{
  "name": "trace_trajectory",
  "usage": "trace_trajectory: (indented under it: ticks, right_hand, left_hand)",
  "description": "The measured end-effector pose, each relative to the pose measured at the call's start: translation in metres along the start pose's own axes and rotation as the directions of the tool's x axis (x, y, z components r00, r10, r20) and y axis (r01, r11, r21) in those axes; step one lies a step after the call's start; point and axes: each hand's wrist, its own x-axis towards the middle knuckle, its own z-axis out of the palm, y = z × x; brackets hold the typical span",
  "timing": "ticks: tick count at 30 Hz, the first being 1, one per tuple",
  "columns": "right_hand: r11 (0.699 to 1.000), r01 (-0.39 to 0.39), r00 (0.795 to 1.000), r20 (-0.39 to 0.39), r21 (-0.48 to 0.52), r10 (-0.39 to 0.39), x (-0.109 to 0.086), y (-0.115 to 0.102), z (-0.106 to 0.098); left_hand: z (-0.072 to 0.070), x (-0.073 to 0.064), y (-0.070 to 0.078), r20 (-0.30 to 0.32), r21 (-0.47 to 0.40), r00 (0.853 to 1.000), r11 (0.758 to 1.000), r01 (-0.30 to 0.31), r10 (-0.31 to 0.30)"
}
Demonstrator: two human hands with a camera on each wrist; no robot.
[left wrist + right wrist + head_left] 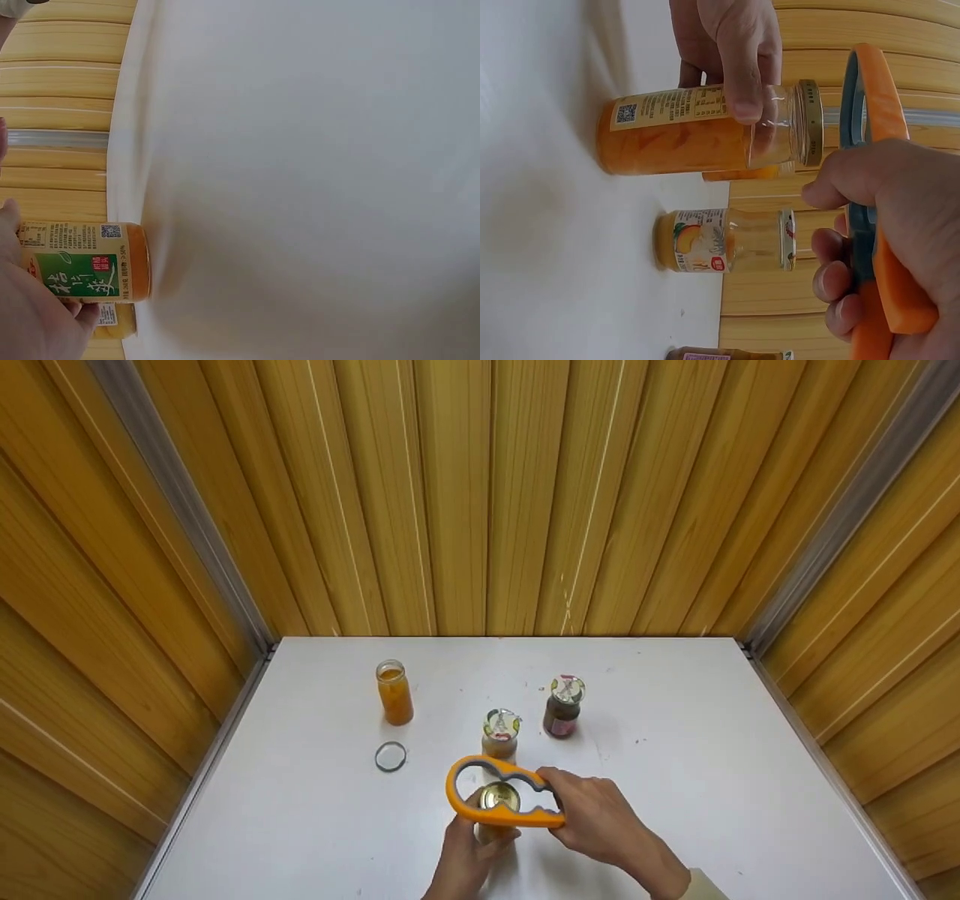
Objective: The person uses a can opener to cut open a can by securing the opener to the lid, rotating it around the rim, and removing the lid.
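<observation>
My left hand (466, 851) grips a glass jar of orange fruit (679, 142) that stands upright on the white table. Its thumb lies along the glass below the gold lid (811, 124), and a green and cream label (79, 262) shows in the left wrist view. My right hand (600, 814) holds an orange jar opener (525, 818) with grey toothed inner edges. In the right wrist view the opener is above the lid and apart from it. From the head view, its loop overlaps the lid.
Just behind the held jar stands a jar with a patterned lid (501, 724). A dark jar (562, 718) is to its right. At the left, an uncovered jar of orange contents (397, 703) stands behind a round lid (390, 769). Wood-patterned walls (457, 510) enclose the table.
</observation>
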Motion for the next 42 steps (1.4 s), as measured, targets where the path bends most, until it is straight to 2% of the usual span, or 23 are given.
trace_trajectory:
  ticks: [2,7,10,15,19,26,31,35,38,42]
  right_hand:
    - [1.0,0.006,1.0,-0.006,-0.002,-0.006,0.001,-0.002,0.001]
    - [0.999,0.03,0.998,-0.046,-0.024,-0.031,0.005,-0.006,0.007]
    - [0.999,0.032,0.999,-0.043,-0.038,-0.033,0.008,-0.009,0.009]
    - [0.999,0.034,0.999,-0.022,-0.043,-0.035,0.01,-0.011,0.012]
    - [0.998,0.038,0.999,0.001,-0.048,-0.038,0.01,-0.014,0.013]
    - [0.987,0.035,0.997,0.072,-0.155,-0.025,0.01,-0.02,0.012]
    - [0.972,0.042,0.998,0.057,-0.231,-0.03,0.005,-0.024,0.015]
    - [0.958,0.052,0.999,0.008,-0.281,-0.052,0.005,-0.027,0.019]
    - [0.957,0.028,1.0,0.002,-0.288,-0.029,0.006,-0.029,0.021]
    - [0.963,-0.055,0.998,0.023,-0.266,0.063,0.006,-0.036,0.022]
  left_hand:
    - [0.001,-0.001,0.0,-0.001,0.004,1.0,1.0,-0.011,0.011]
    - [0.001,-0.002,0.0,0.007,-0.021,1.0,1.0,0.003,-0.003]
    - [0.001,-0.002,0.0,0.009,-0.025,1.0,1.0,0.015,-0.014]
    - [0.002,-0.003,0.001,0.012,-0.047,0.999,0.998,0.045,-0.045]
    - [0.002,-0.004,0.0,0.009,-0.056,0.999,0.997,0.043,-0.043]
    - [0.003,-0.006,-0.001,-0.001,-0.081,0.999,0.996,0.036,-0.036]
    - [0.002,-0.006,-0.003,-0.008,-0.075,1.0,0.997,0.012,-0.012]
    - [0.0,-0.004,-0.006,-0.019,-0.078,0.997,0.994,-0.08,0.079]
    - [-0.001,-0.003,-0.007,-0.027,-0.074,0.992,0.989,-0.127,0.125]
    - [0.003,-0.004,-0.003,-0.052,-0.058,0.994,0.994,-0.094,0.091]
